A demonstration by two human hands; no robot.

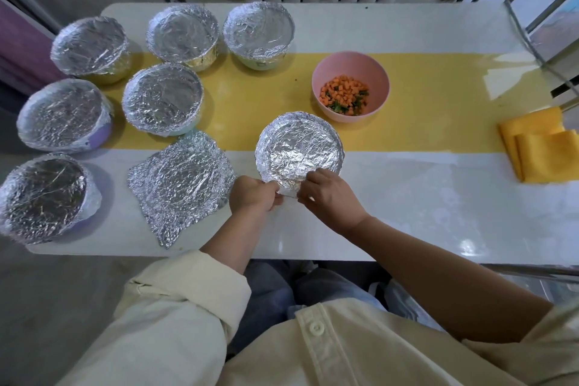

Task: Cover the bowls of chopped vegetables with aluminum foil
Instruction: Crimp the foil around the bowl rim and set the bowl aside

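A foil-covered bowl (299,147) stands near the table's middle. My left hand (253,194) and my right hand (329,197) both pinch the foil at its near rim. Just behind it sits an uncovered pink bowl (351,72) holding chopped carrot and green pieces. A loose crumpled foil sheet (180,185) lies flat to the left of my hands. Several bowls wrapped in foil (163,99) stand in a group on the left part of the table.
The white table (423,197) has a yellow strip across its middle. Folded yellow cloths (542,147) lie at the right edge. A radiator stands behind the table, and a cable hangs at the far right.
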